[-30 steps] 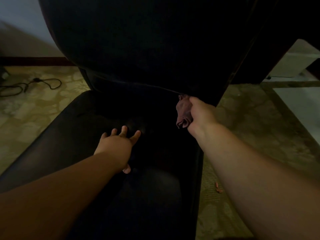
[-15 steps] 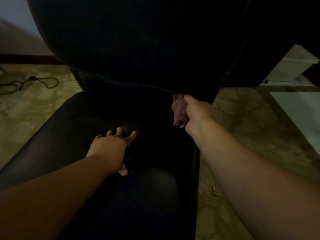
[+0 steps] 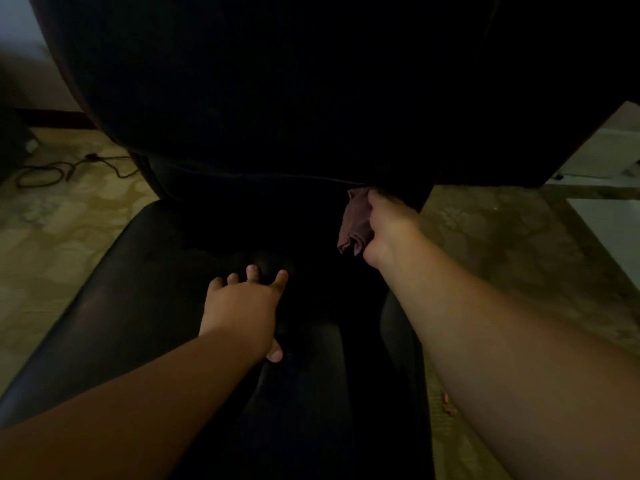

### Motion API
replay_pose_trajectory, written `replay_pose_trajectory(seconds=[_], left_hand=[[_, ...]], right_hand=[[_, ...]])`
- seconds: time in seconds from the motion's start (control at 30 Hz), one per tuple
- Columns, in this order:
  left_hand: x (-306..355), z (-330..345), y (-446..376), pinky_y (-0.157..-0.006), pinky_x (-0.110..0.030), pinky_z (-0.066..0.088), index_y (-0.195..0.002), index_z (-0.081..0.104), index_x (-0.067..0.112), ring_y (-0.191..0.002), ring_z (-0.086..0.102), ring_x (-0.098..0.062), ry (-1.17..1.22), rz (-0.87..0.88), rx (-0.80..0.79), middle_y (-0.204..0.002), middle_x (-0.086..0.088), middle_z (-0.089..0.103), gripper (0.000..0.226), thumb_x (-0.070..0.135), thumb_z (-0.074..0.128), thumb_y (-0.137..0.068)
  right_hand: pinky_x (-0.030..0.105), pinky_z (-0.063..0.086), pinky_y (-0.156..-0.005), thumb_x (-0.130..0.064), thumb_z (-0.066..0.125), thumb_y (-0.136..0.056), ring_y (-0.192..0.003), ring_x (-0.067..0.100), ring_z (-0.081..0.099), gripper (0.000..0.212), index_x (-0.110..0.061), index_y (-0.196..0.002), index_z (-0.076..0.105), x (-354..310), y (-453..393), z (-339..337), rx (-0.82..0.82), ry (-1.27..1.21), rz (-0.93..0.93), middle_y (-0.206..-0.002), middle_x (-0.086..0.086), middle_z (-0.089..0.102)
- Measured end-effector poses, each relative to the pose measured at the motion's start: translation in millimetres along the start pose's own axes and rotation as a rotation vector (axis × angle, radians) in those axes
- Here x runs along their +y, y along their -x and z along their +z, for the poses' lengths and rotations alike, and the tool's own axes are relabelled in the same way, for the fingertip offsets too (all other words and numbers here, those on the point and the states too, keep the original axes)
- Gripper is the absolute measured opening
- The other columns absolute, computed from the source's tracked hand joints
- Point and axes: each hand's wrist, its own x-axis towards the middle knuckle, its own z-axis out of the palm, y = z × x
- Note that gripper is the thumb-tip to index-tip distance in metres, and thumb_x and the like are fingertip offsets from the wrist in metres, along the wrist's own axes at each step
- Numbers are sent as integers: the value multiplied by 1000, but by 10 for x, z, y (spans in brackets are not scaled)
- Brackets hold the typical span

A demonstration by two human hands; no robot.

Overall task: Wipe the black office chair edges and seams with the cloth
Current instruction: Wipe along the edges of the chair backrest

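Dim shot, head cam looking down at a black office chair [image 3: 138, 306]: seat fills the lower middle, backrest [image 3: 259, 81] rises as a big dark mass across the top. Right hand [image 3: 389, 230] is at the bottom right corner of the backrest, fingers curled round a bunched dark reddish-brown cloth [image 3: 355, 223]; cloth's top end sits right at the seam [image 3: 242, 174] that runs across the lower backrest, the rest hangs down from the fist, above the seat's rear right part. Whether the cloth actually presses the seam or just touches it, can't tell, too dark. Left hand [image 3: 242, 306] lies on the seat's middle, palm down, 4 fingers spread and stretched fwd, thumb tucked back toward the camera, holding nothing. Both forearms are bare, coming in from the bottom edge, left arm from lower left, right arm from lower right. Hands are well apart, left one nearer the camera. Around the chair: mottled beige floor [image 3: 52, 237]. A black cable [image 3: 69, 168] loops on the floor far left, near a dark skirting strip [image 3: 52, 116] at the wall base. Upper right, behind the backrest, there's a white boxy thing [image 3: 606, 150], unclear what. A couple of small orange bits [image 3: 446, 398] lie on the floor by the right forearm.
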Motion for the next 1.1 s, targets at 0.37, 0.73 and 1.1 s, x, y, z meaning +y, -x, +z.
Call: replay_pose_trajectory(seconds=[0.37,0.73,1.1], left_hand=[[0,44,-69,-121,-51,21,-159,-11,30,-149,20,-43,5,-26,-2,-166,-22,4,128,56,80,-73],[-18,-100,-92,-114,-46,32,-160,-10,18,-143,35,-43,1,-34,-55,-162,-31,9,129,67,74,-74],[-62,26,-27,-118,-49,30,-158,-14,21,-146,25,-48,100,-37,-7,-162,-31,3,123,63,71,-80]], right_hand=[[40,57,-87,-19,59,-100,-89,25,62,13,-7,-101,62,-103,-191,165,59,204,-207,-96,7,63],[39,58,-79,-20,65,-94,-84,23,69,15,-11,-105,68,-30,-386,565,-70,193,-213,-100,9,71],[48,56,-87,-16,61,-95,-95,32,67,9,-12,-89,64,78,-339,706,-86,303,-363,-97,15,68]])
